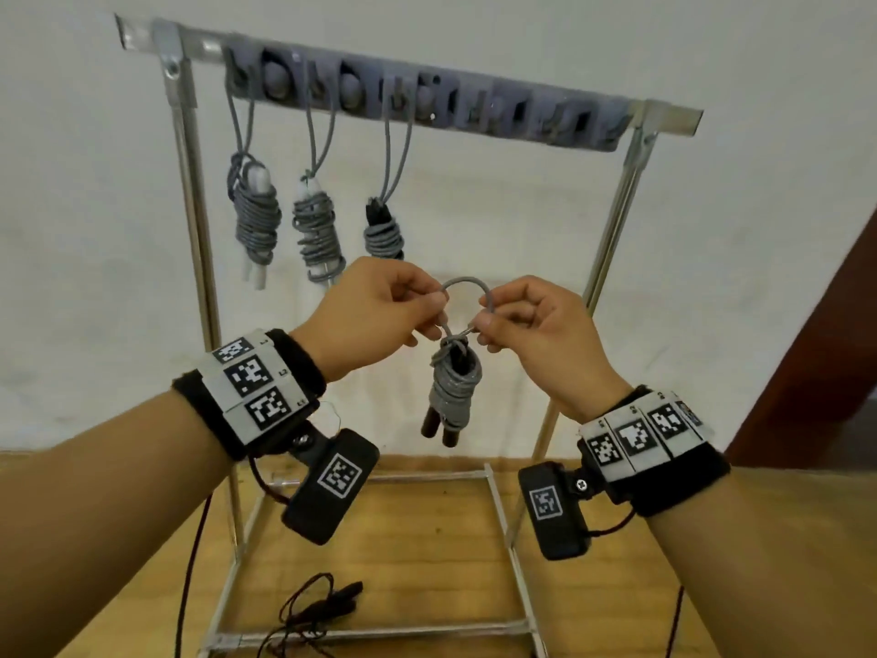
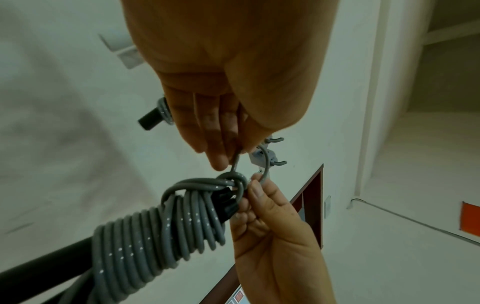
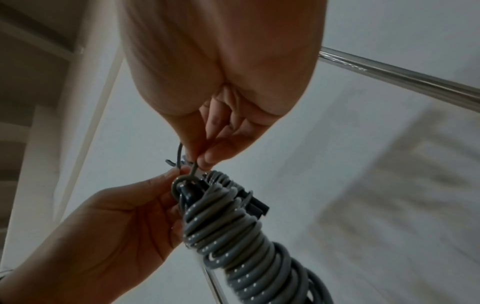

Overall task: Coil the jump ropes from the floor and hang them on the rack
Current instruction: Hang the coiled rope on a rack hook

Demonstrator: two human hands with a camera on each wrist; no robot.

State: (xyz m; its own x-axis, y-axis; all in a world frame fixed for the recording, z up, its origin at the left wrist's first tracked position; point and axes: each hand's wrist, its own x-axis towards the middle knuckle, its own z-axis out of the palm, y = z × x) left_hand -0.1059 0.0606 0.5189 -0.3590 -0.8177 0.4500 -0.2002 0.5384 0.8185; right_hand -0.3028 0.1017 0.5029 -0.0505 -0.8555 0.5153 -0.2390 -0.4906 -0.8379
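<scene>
A grey jump rope, coiled round its black handles (image 1: 451,387), hangs in front of the rack (image 1: 190,192) at mid-height. A small loop (image 1: 467,284) rises from its knotted top. My left hand (image 1: 417,306) pinches the loop's left side and my right hand (image 1: 493,315) pinches its right side. In the left wrist view the left hand's fingers (image 2: 221,144) hold the strand just above the knot (image 2: 233,179). The right wrist view shows the right hand's fingertips (image 3: 205,158) pinching the strand above the coil (image 3: 233,236). Three coiled ropes (image 1: 254,216) (image 1: 315,230) (image 1: 383,235) hang from hooks on the left.
The grey hook strip (image 1: 522,111) has free hooks toward its right end (image 1: 569,121). The rack's metal base frame (image 1: 503,515) stands on a wooden floor against a white wall. A thin dark cord (image 1: 322,605) lies on the floor. A dark red door (image 1: 830,349) is at the right.
</scene>
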